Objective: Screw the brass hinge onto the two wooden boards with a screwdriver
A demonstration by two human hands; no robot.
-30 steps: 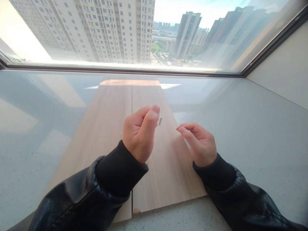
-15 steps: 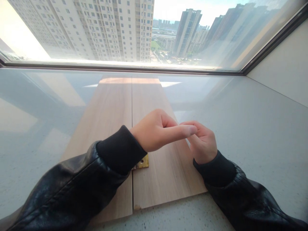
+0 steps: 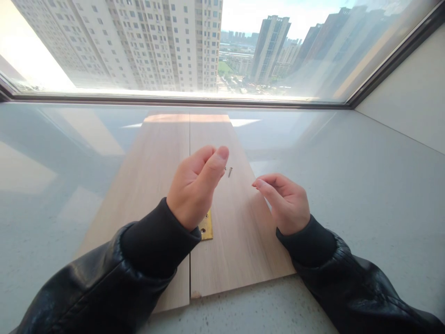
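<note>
My left hand (image 3: 196, 185) is closed in a fist, thumb on top, above the seam between two pale wooden boards. What it holds, if anything, is hidden. My right hand (image 3: 287, 202) pinches thumb and forefinger together over the right board's outer edge; anything between the fingertips is too small to name. A small screw (image 3: 230, 172) shows over the right board (image 3: 239, 250), just beside my left thumb, and part of another shows behind that thumb. Below my left wrist lies a brass hinge (image 3: 207, 227), partly covered by the hand and cuff. The left board (image 3: 139, 185) lies alongside.
The boards rest on a speckled pale sill (image 3: 365, 199). Beyond them a window frame (image 3: 194, 100) runs across, with tall buildings outside. A white side wall (image 3: 410, 88) rises at the right. The right board's near edge has a chipped corner.
My left hand has drawn back leftward from my right hand, its thumb now turned upward. The hands are apart, and the screws have come into view. My right hand has barely moved.
</note>
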